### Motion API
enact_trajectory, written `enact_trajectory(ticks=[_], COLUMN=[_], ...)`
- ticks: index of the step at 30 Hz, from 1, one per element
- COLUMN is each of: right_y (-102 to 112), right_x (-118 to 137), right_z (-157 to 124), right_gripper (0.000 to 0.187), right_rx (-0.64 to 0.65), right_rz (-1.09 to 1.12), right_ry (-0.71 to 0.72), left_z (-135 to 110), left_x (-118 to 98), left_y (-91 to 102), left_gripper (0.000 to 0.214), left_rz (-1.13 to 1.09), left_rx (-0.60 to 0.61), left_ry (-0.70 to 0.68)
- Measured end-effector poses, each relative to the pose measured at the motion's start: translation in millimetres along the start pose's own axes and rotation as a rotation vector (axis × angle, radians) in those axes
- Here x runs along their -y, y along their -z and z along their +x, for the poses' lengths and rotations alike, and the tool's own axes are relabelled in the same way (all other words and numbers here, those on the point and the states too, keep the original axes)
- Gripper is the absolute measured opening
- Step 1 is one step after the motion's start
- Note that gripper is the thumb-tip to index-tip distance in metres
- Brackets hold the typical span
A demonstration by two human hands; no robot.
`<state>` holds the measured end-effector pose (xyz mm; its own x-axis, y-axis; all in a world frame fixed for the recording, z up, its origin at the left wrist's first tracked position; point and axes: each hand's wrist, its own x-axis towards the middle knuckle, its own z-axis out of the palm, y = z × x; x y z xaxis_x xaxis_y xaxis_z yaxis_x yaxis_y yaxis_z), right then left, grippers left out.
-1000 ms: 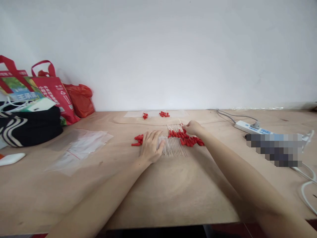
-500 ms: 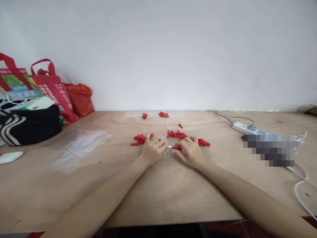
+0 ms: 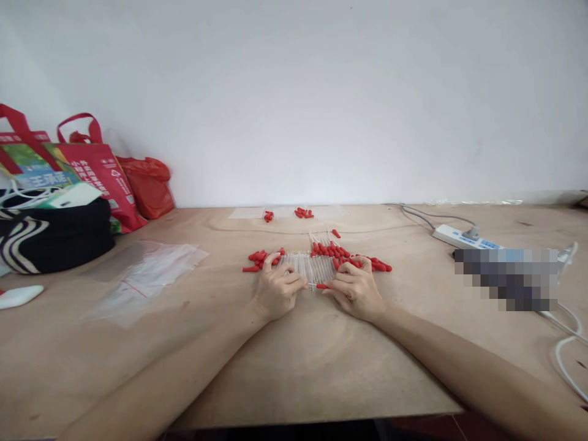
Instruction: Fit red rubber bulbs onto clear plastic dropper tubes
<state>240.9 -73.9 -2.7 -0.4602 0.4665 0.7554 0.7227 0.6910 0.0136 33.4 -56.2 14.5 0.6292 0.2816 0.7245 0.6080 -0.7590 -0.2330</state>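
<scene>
My left hand is closed, its thumb and forefinger pinching a thin clear glass dropper tube. Facing it, my right hand grips a red rubber bulb at the tube's right end. The two pieces meet in line; how far the tube goes into the bulb is too small to tell. Just beyond my fingers lies a row of clear glass tubes, side by side. Loose red bulbs are heaped behind and beside my right hand, and more red bulbs lie by my left hand.
At the back are small red bulb groups on clear plastic. Plastic zip bags lie left. Further left stand a black striped bag and red shopping bags. A power strip with cables sits right.
Both hands have come slightly nearer to me, with the tube and bulb between them. My right fingers now cover more of the bulb, and more of the tube row shows.
</scene>
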Motion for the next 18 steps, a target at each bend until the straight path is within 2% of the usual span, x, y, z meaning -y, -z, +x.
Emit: enact_trajectory(ticks=[18], right_y=[5.0], right_x=[-0.1], right_z=[0.3], right_gripper=[0.017], right_rx=[0.058], right_rz=[0.108], right_ry=[0.019], left_z=[-0.1], left_x=[-0.3], left_y=[0.1], left_gripper=[0.018], left_rz=[-0.051], left_rx=[-0.026], left_ry=[-0.003])
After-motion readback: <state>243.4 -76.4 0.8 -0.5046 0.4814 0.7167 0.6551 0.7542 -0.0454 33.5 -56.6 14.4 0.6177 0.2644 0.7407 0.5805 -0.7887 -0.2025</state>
